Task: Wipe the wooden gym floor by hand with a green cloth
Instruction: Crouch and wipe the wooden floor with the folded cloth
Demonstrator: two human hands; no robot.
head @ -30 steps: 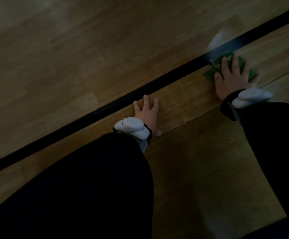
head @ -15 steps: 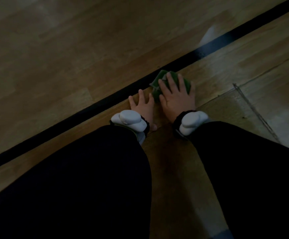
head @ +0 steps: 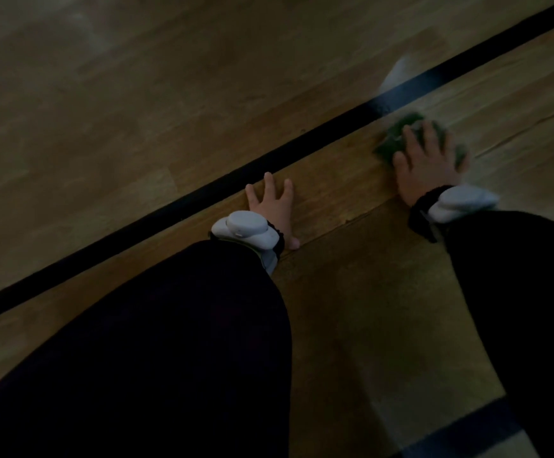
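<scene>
The wooden gym floor (head: 137,104) fills the dim view, crossed by a black painted line (head: 183,200) running from lower left to upper right. My left hand (head: 274,206) lies flat on the boards just below that line, fingers spread. To its right my right hand (head: 426,160) presses flat on a folded green cloth (head: 391,143), which is blurred and sits on the floor close under the black line. Both wrists carry a white device over dark sleeves.
A pale light reflection (head: 396,76) lies on the floor across the line at upper right. A dark stripe (head: 460,431) crosses the floor at the bottom right. A seam between boards (head: 345,223) runs between my two hands.
My right hand slid the cloth left until it was next to my left hand, and has now swept it back out to the right. My left hand has stayed planted.
</scene>
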